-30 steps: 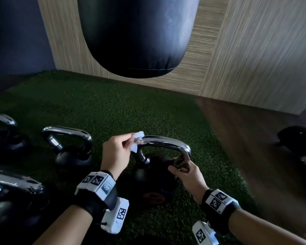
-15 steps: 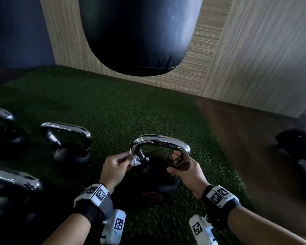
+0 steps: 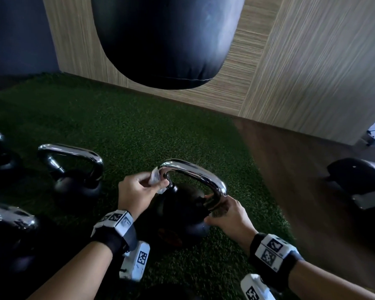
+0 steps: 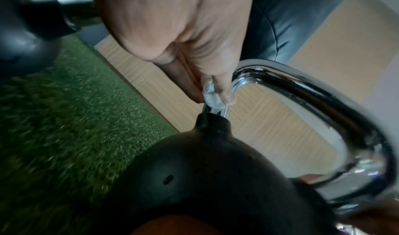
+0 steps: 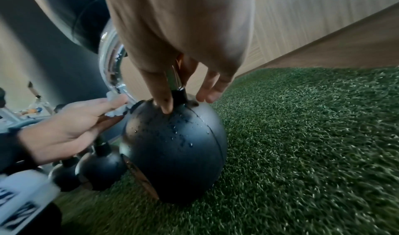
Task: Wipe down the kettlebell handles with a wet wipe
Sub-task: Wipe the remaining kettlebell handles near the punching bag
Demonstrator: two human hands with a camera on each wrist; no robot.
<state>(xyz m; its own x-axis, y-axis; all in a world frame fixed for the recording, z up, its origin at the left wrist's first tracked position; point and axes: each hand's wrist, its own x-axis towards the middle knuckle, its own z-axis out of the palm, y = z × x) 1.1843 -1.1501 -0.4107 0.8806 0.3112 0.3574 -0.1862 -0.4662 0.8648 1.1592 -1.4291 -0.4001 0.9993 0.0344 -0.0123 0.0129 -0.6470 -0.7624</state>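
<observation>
A black kettlebell [image 3: 182, 215] with a chrome handle [image 3: 195, 174] stands on the green turf. My left hand [image 3: 158, 184] pinches a white wet wipe [image 3: 155, 179] against the handle's left leg, just under the bend. The left wrist view shows the wipe [image 4: 212, 97] squeezed between thumb and fingers round that leg, above the black body [image 4: 205, 179]. My right hand [image 3: 214, 205] grips the base of the right leg. In the right wrist view, thumb and fingers [image 5: 164, 91] straddle that leg [image 5: 175, 79]. Water drops dot the body [image 5: 179, 153].
Three more chrome-handled kettlebells [image 3: 74, 169] [image 3: 0, 152] [image 3: 9, 226] stand to the left on the turf [image 3: 139, 131]. A black punch bag [image 3: 165, 40] hangs over the far turf before a wood wall. A dark object [image 3: 359, 180] sits on the wooden floor at right.
My left hand slid the wipe from the handle's top left corner down the left leg, then partway back up. The right hand stayed on the right leg.
</observation>
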